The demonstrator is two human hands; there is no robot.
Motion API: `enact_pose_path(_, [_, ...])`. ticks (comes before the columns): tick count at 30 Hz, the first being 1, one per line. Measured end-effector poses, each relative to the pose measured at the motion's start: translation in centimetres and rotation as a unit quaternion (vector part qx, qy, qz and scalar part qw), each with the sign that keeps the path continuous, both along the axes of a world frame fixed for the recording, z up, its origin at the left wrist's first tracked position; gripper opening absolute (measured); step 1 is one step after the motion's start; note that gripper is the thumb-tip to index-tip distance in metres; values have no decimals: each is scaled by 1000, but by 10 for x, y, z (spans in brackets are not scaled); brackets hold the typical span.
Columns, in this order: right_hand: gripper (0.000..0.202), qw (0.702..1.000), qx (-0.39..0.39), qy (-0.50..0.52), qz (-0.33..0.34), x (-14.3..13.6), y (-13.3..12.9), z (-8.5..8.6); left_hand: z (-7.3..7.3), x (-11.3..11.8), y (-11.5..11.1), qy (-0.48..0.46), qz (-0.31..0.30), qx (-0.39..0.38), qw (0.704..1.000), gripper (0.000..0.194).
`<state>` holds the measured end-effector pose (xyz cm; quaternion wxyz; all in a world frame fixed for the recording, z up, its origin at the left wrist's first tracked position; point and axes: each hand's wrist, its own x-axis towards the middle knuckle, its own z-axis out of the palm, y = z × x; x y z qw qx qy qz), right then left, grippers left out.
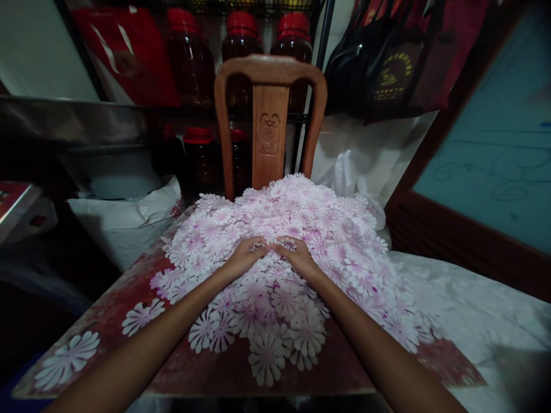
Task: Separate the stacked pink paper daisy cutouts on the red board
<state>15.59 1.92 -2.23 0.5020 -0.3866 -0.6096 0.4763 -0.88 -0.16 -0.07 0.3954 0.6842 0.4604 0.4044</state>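
Observation:
A large heap of white and pale-purple artificial flower pieces (284,206) covers much of a worn red tabletop (172,364). Over the middle of this heap, my left hand (245,254) and my right hand (301,256) come together with their fingertips almost meeting. Both hands are closed, fingers and thumbs bent around flower pieces (287,244) between them. How many pieces they grip is too small to tell. Two single flower pieces (143,316) lie apart from the heap at the left, partly beside my left forearm.
A carved wooden chair back (270,129) rises behind the heap. Beyond it, red-lidded jars (241,34) stand on a rack. A white sack (124,223) is at the left, white sheeting (473,310) at the right, and dark bags (387,69) hang at the upper right.

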Motion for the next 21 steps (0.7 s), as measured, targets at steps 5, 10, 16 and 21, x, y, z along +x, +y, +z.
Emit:
enact_pose_path(5, [29,1000,2,-4,-1,0,-2,3,1,-1,-2,2,4,0,1000,37])
enact_pose_path(10, [31,1000,-4,-8,5,1,-5,7,0,-2,-1,-12,2,3,1000,35])
enact_pose_path(16, [33,1000,-12,-7,2,3,-8,12,-4,-2,3,-29,17,11,999,37])
enact_pose_path(21, [33,1000,-18,1,-2,3,-6,10,-3,-2,2,-30,25,17,999,41])
